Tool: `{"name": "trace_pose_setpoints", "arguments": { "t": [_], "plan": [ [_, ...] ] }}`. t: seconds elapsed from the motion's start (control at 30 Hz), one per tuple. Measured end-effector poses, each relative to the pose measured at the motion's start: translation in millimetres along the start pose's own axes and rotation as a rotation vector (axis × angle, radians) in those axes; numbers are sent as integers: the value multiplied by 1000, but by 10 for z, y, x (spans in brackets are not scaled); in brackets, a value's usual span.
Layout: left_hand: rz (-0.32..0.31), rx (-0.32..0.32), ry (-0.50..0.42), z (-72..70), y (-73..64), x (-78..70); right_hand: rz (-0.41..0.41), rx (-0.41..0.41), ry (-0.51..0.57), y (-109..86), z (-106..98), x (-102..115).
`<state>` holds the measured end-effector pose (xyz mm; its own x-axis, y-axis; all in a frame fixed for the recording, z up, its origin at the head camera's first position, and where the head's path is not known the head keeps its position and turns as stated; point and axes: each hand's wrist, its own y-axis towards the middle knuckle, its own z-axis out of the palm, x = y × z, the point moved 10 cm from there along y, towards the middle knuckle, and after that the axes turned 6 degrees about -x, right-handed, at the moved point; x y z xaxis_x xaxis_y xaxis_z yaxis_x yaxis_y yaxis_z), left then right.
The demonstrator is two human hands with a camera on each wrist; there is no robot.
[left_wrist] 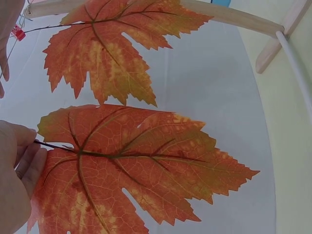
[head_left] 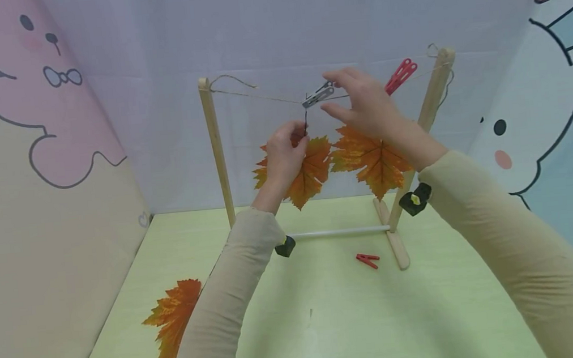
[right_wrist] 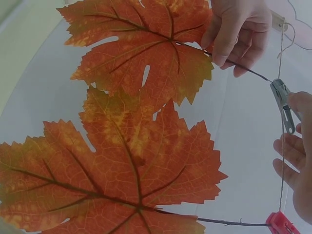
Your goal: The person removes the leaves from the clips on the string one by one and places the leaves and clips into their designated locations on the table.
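My left hand (head_left: 284, 153) pinches the dark stem of an orange maple-like leaf (left_wrist: 146, 156) between thumb and fingers. The stem's upper end meets a grey clothespin (head_left: 317, 95), which sits on the string (right_wrist: 281, 170). Around the outer end of that clothespin is my right hand (head_left: 364, 101), thumb and fingers spread apart; one digit lies against or very near the clip in the right wrist view. Beside it, a second leaf (head_left: 374, 160) hangs by its stem from a red clothespin (head_left: 400, 76) on the same string.
Two wooden posts (head_left: 217, 151) hold the string, joined low down by a white rod (head_left: 342, 231). On the pale green table lie a red clothespin (head_left: 367, 260), near the right wooden foot (head_left: 399, 249), and another orange leaf (head_left: 176, 319), partly behind my left sleeve.
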<state>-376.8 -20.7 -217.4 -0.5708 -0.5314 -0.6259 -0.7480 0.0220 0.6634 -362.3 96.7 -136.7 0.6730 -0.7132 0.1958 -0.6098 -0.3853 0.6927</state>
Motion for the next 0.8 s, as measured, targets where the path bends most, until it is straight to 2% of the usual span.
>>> {"name": "trace_pose_setpoints", "arguments": {
  "t": [0.43,0.8],
  "plan": [
    [24,-1,-4,-1,-17,-7,0,8,-20,37,72,3],
    [9,4,12,-15,-15,7,-19,0,31,71,107,46]
  ]
}}
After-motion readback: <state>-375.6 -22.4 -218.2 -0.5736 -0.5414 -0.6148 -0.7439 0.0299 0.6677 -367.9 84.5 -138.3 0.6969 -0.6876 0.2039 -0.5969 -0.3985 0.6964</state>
